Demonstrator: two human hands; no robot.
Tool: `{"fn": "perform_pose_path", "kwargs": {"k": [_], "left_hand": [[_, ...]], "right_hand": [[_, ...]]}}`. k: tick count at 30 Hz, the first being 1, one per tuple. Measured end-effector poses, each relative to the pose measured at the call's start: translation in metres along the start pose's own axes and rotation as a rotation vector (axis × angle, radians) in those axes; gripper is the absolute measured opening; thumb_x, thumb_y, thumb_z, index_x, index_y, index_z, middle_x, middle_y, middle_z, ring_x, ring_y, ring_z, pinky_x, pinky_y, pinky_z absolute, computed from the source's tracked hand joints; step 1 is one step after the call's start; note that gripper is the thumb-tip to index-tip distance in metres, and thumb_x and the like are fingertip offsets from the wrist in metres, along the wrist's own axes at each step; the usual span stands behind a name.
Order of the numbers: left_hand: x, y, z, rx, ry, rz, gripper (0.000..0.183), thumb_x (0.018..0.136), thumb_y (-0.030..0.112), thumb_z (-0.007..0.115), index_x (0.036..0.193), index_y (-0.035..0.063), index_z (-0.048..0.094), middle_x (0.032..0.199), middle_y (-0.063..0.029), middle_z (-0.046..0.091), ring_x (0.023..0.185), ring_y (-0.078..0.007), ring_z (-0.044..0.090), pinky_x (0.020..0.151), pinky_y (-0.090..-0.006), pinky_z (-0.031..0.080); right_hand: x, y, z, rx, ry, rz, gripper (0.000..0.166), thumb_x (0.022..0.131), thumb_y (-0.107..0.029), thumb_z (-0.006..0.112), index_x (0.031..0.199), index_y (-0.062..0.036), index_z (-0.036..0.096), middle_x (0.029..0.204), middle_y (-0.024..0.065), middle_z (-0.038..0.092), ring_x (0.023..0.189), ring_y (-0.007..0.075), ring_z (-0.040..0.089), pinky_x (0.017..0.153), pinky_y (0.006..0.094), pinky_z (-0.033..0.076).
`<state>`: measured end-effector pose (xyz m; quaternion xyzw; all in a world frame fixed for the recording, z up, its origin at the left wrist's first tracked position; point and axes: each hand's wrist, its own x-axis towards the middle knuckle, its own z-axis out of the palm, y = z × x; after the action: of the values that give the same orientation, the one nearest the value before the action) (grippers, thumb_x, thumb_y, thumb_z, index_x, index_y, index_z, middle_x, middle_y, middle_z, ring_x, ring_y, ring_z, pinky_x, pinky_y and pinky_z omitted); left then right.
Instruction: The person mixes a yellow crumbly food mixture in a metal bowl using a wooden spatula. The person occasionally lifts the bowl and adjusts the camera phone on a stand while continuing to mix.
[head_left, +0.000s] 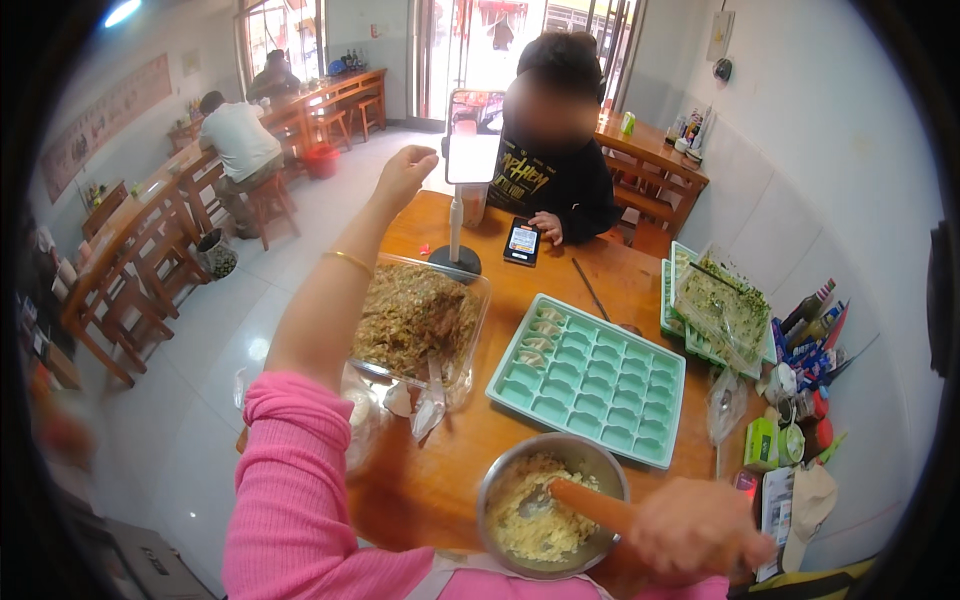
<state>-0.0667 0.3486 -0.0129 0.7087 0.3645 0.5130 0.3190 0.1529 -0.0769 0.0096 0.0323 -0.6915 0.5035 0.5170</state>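
My right hand (697, 525), blurred, grips a wooden pestle (589, 504). The pestle's tip rests in pale yellow crushed pieces (534, 536), perhaps garlic, inside a steel bowl (491, 461) at the table's near edge. Stretched far forward, my left hand (409, 174) has its fingers bent beside the left edge of a lit smartphone (474, 154) on a stand (454, 225); I cannot tell whether they touch it. Below that forearm is a clear tub (486, 300) of brown-green filling (412, 322). A green compartment tray (600, 382) holds several dumplings (541, 337) along its left side.
Across the wooden table (457, 480) a person (555, 165) rests a hand by another phone (523, 241). A dark stick (592, 289) lies behind the tray. Stacked trays (724, 307), bottles and jars (817, 427) line the right wall. Two people sit at far-left tables.
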Motion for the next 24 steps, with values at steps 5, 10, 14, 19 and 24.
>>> {"fn": "perform_pose_path", "kwargs": {"k": [5,10,14,19,24], "left_hand": [[0.006,-0.006,-0.009,0.083,0.019,0.054,0.036,0.080,0.025,0.056,0.101,-0.0039,0.055,0.097,-0.0131,0.059,0.087,-0.0190,0.056,0.074,-0.0288,0.044],[0.004,0.011,0.005,-0.034,0.015,-0.018,0.037,0.081,0.024,0.055,0.104,-0.0056,0.053,0.096,-0.0129,0.059,0.090,-0.0180,0.055,0.078,-0.0285,0.043],[0.004,0.028,0.005,-0.085,0.046,-0.032,0.036,0.082,0.025,0.054,0.103,-0.0047,0.054,0.094,-0.0101,0.058,0.086,-0.0153,0.053,0.076,-0.0268,0.041],[0.011,0.045,0.010,-0.099,0.055,0.015,0.037,0.083,0.027,0.051,0.101,-0.0053,0.055,0.092,-0.0078,0.057,0.083,-0.0127,0.050,0.074,-0.0246,0.040],[0.020,0.053,0.015,-0.061,0.031,0.003,0.040,0.084,0.031,0.049,0.095,-0.0059,0.056,0.084,-0.0052,0.055,0.079,-0.0110,0.048,0.069,-0.0243,0.039]], "right_hand": [[-0.020,0.044,-0.013,0.074,0.127,0.264,0.053,0.083,-0.045,0.040,0.058,0.0010,0.050,0.049,0.0103,0.047,0.047,0.0270,0.049,0.052,0.0383,0.045],[-0.003,0.014,0.028,-0.109,0.396,0.153,0.057,0.084,-0.047,0.037,0.052,-0.0004,0.048,0.048,0.0101,0.047,0.046,0.0259,0.048,0.053,0.0373,0.045],[-0.018,0.030,0.014,-0.081,0.348,0.295,0.058,0.085,-0.047,0.033,0.049,-0.0018,0.044,0.047,0.0097,0.045,0.043,0.0233,0.045,0.056,0.0367,0.046],[0.014,0.001,0.019,-0.063,0.231,0.152,0.059,0.084,-0.051,0.031,0.054,-0.0022,0.046,0.049,0.0087,0.045,0.042,0.0210,0.042,0.050,0.0347,0.040],[-0.025,0.044,-0.009,0.113,0.348,0.318,0.057,0.083,-0.049,0.032,0.052,-0.0032,0.044,0.047,0.0096,0.046,0.038,0.0227,0.041,0.045,0.0344,0.039]]}}
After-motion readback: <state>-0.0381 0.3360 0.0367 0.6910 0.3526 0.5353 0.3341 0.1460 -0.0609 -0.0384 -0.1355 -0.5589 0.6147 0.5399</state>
